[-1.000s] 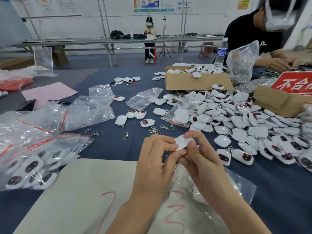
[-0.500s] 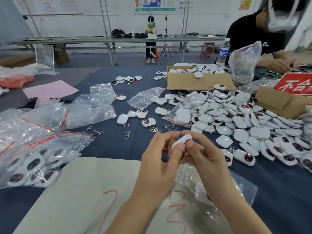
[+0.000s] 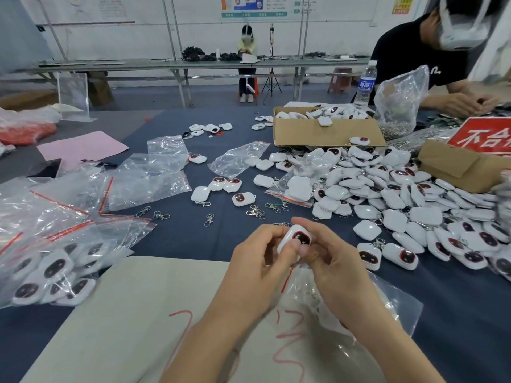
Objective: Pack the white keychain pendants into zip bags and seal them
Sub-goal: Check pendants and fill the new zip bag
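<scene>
In the head view, the left hand [image 3: 257,261] and right hand [image 3: 331,269] meet above the tabletop's [image 3: 456,313] near edge. Each grip is clamped on one pendant [image 3: 296,239], dark face up, probably to line it up for sliding in. A bag [image 3: 387,305] lies just beneath, handy for the drop. The loose pile [image 3: 401,205] sits toward the right edge, filled bags [image 3: 55,266] at the left.

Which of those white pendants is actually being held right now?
The pendant pinched between the left hand and right hand, dark face showing; the others lie loose or bagged.
</scene>
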### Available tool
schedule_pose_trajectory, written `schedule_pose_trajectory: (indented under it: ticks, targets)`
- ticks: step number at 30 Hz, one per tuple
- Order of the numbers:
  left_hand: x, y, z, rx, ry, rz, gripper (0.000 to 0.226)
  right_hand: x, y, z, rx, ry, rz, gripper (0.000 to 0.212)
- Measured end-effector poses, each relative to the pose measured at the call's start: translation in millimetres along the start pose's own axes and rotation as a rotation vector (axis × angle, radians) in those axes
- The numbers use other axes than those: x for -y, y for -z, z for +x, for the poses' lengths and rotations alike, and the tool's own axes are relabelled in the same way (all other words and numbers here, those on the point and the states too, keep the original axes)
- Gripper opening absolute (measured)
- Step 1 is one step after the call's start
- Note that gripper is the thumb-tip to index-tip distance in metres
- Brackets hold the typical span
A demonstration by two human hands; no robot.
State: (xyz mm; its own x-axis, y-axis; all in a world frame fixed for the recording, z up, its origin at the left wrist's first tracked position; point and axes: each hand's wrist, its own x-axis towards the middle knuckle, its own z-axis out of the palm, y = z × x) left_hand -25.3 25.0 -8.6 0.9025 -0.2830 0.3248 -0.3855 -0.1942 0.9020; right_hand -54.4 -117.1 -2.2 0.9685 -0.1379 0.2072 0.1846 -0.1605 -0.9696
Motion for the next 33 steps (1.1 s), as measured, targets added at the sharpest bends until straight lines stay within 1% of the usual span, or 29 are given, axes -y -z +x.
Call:
schedule_pose_trajectory:
  ticks: [4,8,11,15,19,23,28,33]
  targets:
    - [-0.2,-3.2,-1.7,0.008,-0.035,0.009,0.005,-4.0,0.0,-0.3,-0.014,0.0,-0.04,0.043]
    - [1.1,-6.5,-2.2,0.012,-0.049,-0.013,0.005,-7.0,-1.2,-1.2,-0.046,0.014,-0.126,0.056]
    - [1.4,-7.5,-2.7,0.01,-0.057,-0.02,0.005,-6.6,-0.8,-1.6,-0.044,0.012,-0.147,0.06]
    - [1.1,-9.1,-2.8,-0.023,-0.052,-0.04,0.009,-3.2,1.2,-2.7,-0.042,0.041,-0.143,0.053]
    - [-3.3,-11.2,-2.3,-0.069,-0.036,-0.092,0.011,-0.4,0.8,-3.0,-0.029,0.048,-0.087,0.046]
    - [-5.1,-15.9,-5.2,-0.073,-0.016,-0.127,0.017,-2.7,-1.4,-3.4,-0.029,0.063,-0.102,0.049]
    - [-3.2,-19.0,-6.3,-0.067,-0.016,-0.129,0.017,-6.6,-0.5,-2.7,-0.025,0.065,-0.133,0.057]
    - [-3.1,-19.3,-4.7,-0.105,-0.023,-0.135,0.014,-4.1,1.0,1.3,-0.045,0.09,-0.15,0.054]
